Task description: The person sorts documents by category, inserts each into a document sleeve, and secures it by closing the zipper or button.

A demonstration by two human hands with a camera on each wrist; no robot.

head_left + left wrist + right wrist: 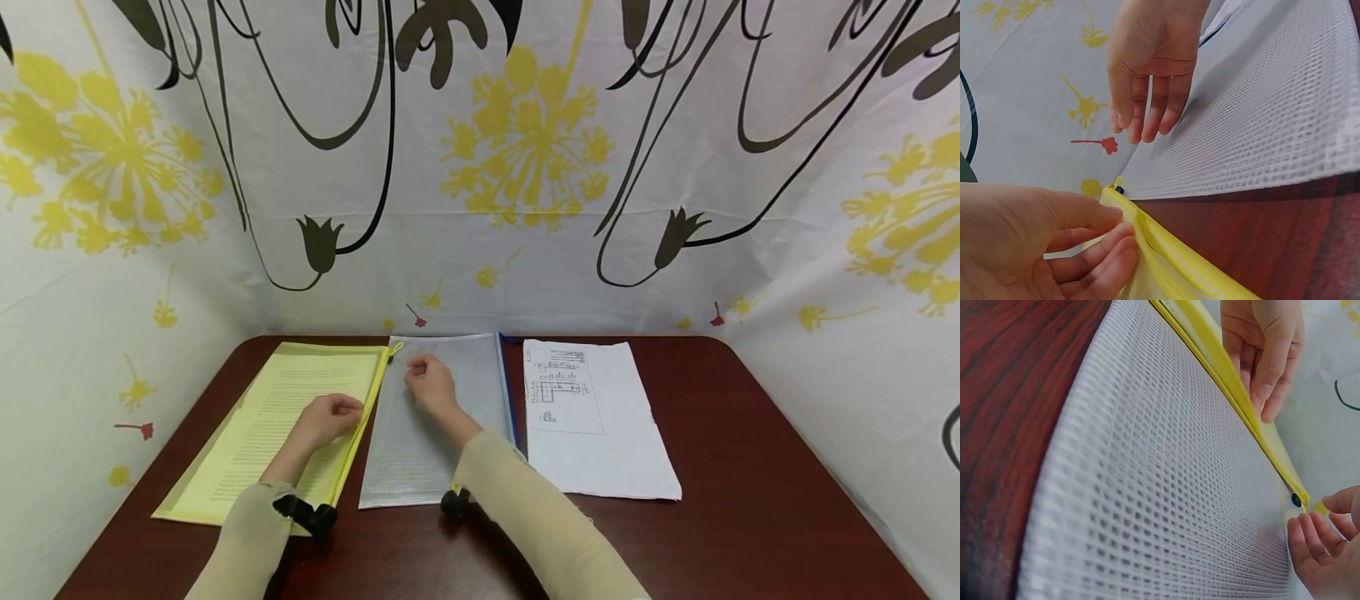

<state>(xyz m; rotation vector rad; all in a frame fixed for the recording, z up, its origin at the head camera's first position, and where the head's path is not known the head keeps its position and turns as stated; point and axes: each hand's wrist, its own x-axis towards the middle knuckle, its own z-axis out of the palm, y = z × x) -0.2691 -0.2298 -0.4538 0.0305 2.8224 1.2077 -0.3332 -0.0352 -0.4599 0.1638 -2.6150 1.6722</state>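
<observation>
At the near side, 2 pale sleeves (540, 517) reach in over the dark red table (750, 500). The yellow folder (347, 467) lies on the left, its near end towards the person, with printed sheets (281, 400) showing through its cover. Beside it, in the middle, is a grey mesh folder (408, 458) with a blue edge, and to the right of that lie white papers (600, 454) bearing a line drawing.

Farther along, the left hand (326, 421) pinches the yellow folder's right-hand edge between thumb and fingers. Beyond it, the right hand (433, 387) is above the far part of the mesh folder, its fingers loose and grasping nothing. At the yellow folder's far corner is a small black zip pull (1296, 500), near the right fingertips but apparently apart from them.

The step in hand looks like working the yellow folder's zip; whether it is fully closed, I cannot tell. If so, the next move calls for the left hand to steady the edge while the right takes the pull.

Farthest off hangs a patterned cloth (540, 283).
</observation>
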